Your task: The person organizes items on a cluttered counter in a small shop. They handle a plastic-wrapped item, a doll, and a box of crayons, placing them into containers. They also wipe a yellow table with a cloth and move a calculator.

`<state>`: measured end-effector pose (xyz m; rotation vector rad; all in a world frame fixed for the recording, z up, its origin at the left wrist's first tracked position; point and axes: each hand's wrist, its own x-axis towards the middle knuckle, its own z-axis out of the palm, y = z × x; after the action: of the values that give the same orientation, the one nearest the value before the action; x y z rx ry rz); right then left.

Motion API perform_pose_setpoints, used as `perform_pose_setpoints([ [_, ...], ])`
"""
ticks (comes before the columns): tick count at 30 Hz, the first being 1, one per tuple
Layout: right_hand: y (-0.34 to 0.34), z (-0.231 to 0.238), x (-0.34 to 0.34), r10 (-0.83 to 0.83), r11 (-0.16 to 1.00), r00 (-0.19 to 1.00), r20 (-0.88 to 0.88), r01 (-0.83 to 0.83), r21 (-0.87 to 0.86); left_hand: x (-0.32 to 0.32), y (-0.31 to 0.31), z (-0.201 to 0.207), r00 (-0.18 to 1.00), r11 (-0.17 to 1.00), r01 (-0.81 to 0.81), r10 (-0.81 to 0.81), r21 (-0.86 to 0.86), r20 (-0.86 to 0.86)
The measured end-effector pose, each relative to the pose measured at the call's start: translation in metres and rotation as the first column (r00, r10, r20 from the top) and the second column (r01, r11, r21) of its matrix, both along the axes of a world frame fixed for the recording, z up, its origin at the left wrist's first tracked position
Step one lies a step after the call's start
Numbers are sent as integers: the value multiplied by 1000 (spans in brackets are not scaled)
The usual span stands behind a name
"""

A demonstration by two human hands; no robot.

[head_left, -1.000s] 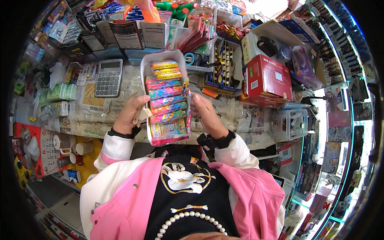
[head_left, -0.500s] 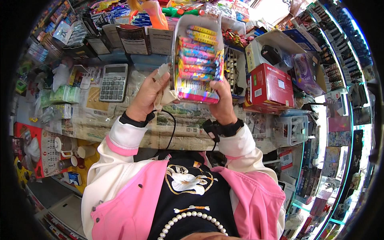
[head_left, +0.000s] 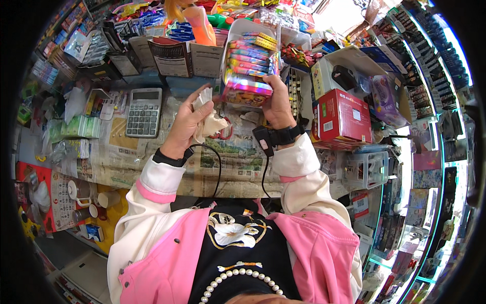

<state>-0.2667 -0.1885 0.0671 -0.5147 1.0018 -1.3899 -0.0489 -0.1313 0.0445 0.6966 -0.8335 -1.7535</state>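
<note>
My right hand [head_left: 277, 105] grips the near right corner of a clear plastic tub [head_left: 242, 27], its thumb over the near edge. Rows of brightly coloured, shiny wrapped packets [head_left: 249, 62] fill the tub. The tub is held over the counter, near end toward me. Closed on a crumpled off-white cloth or tissue [head_left: 209, 126], my left hand [head_left: 183, 125] is just left of the tub, apart from it. Beyond the cloth, a red loop [head_left: 226, 129], perhaps a scissors handle, lies on the newspaper-covered counter [head_left: 152, 161].
A grey calculator [head_left: 144, 112] lies left of my hands. Upright dark folders [head_left: 171, 59] stand behind it. To the right are a red box [head_left: 345, 117], an open carton [head_left: 329, 76] and a clear bin [head_left: 365, 169]. Lit shelves [head_left: 430, 192] line the far right.
My left hand has come away from the tub, keeping the cloth. The tub, now in my right hand alone, has tilted. The red loop has come into sight.
</note>
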Motion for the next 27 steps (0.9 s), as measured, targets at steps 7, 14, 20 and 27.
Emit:
perform_pose_setpoints([
  [7,-16,-3,5,-82,996,935,-344,65,-61,-22,-22,-11,948,960,-92,165,-263,270],
  [14,-19,1,-10,-101,986,312,-945,-95,-137,-23,-58,-35,864,961,7,135,-278,485],
  [20,-24,8,-17,126,979,210,-969,-187,86,-23,-58,-46,871,984,-30,113,-178,478],
  [27,-44,39,-1,-340,902,-79,-937,-308,-301,-24,-55,-40,822,964,-82,208,-252,529],
])
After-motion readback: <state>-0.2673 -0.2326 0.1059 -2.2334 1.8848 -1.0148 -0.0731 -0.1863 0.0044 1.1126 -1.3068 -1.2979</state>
